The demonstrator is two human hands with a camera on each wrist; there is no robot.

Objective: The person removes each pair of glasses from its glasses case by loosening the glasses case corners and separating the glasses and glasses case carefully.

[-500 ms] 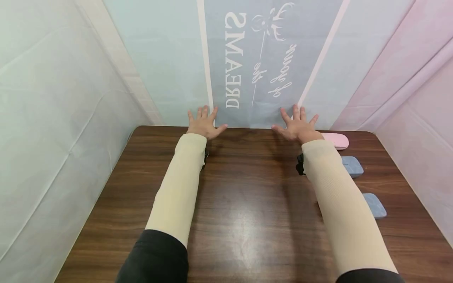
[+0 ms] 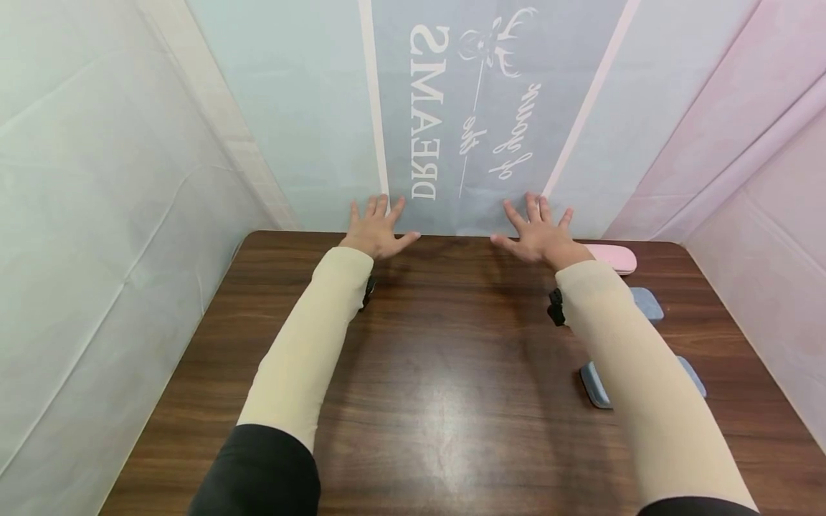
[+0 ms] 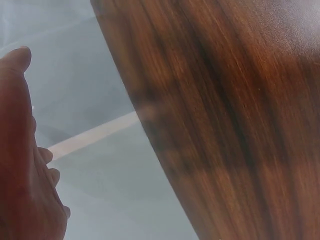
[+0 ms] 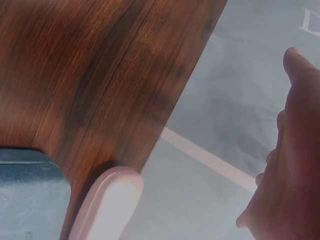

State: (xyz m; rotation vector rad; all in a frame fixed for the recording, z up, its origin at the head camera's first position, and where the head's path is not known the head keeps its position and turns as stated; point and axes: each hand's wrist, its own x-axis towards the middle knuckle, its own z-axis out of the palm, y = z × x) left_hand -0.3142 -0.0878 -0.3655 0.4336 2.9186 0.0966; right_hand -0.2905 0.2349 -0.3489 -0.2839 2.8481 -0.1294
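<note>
Both hands reach to the far edge of a brown wooden table (image 2: 439, 322), fingers spread and straight, holding nothing. The left hand (image 2: 376, 231) is in front of the printed curtain (image 2: 323, 122); in the left wrist view its thumb and fingertips show beside the table edge. The right hand (image 2: 538, 235) mirrors it further right. Nearest to the right hand lies a pink rounded case (image 2: 616, 258), partly behind the wrist. Whether either hand touches the curtain or hovers over the table, I cannot tell.
Right of centre lie a blue case (image 2: 647, 304) and, nearer, another blue case (image 2: 596, 385), both partly hidden by the right sleeve. Pale fabric walls (image 2: 97, 215) enclose the table at left and right. Each wrist carries a small black device (image 2: 556, 308).
Both hands have shifted slightly inward, toward each other. The forearms have swung a little outward, uncovering more of the nearer blue case's left end.
</note>
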